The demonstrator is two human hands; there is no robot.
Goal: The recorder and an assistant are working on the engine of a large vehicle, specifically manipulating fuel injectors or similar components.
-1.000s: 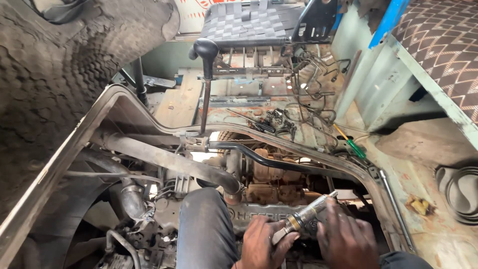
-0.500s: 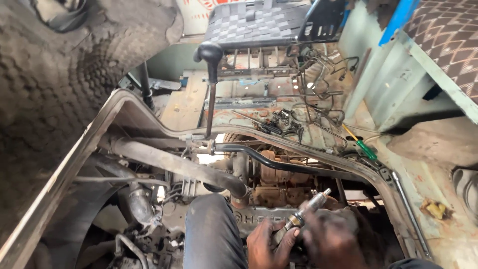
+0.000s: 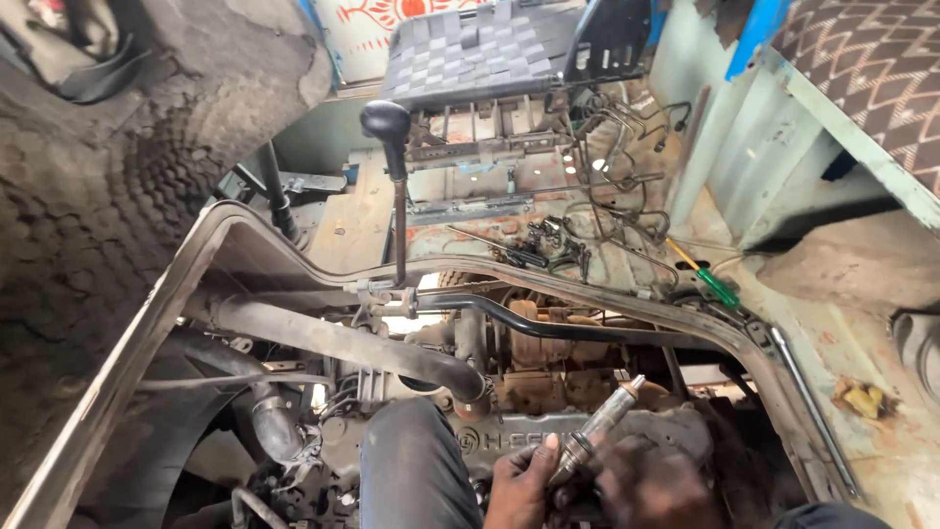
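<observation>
Greasy metal injector (image 3: 593,429) in tight two-handed grip, left hand (image 3: 521,480) and right hand (image 3: 654,482).

Both hands meet at the bottom edge: the left hand (image 3: 519,485) and the right hand (image 3: 658,490) hold an injector (image 3: 597,431) between them, over the engine (image 3: 548,377). A knee (image 3: 416,470) lies left of them. Behind the engine stands the gear lever (image 3: 397,186), with the seat (image 3: 480,49) farther back. A screwdriver (image 3: 707,279) lies to the right on the floor.

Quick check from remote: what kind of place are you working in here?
Likely inside a truck cab opened over its engine: a gear lever, a woven seat and the exposed engine below. Both hands hold a metal injector-like part.
</observation>
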